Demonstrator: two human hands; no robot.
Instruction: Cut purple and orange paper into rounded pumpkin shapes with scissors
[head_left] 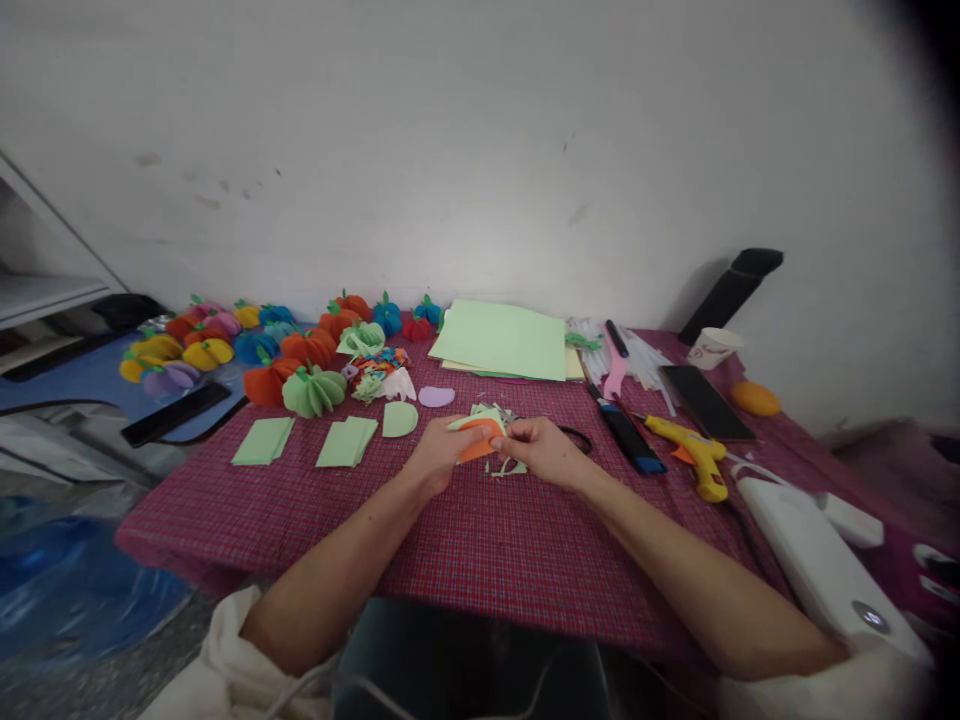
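Note:
My left hand grips a small stack of paper, with an orange paper piece on top and light green paper under it. My right hand pinches the right edge of the same stack. Green paper scraps lie on the cloth just below the hands. Behind the right hand shows a dark loop handle, probably of scissors, mostly hidden. Left of my left hand are a rounded green paper stack, a lilac paper piece and two stacks of green paper rectangles.
Several coloured paper pumpkins stand at the left and back. Large green sheets lie by the wall. On the right are a yellow glue gun, a box cutter, a phone, a paper cup and a white power bank-like device.

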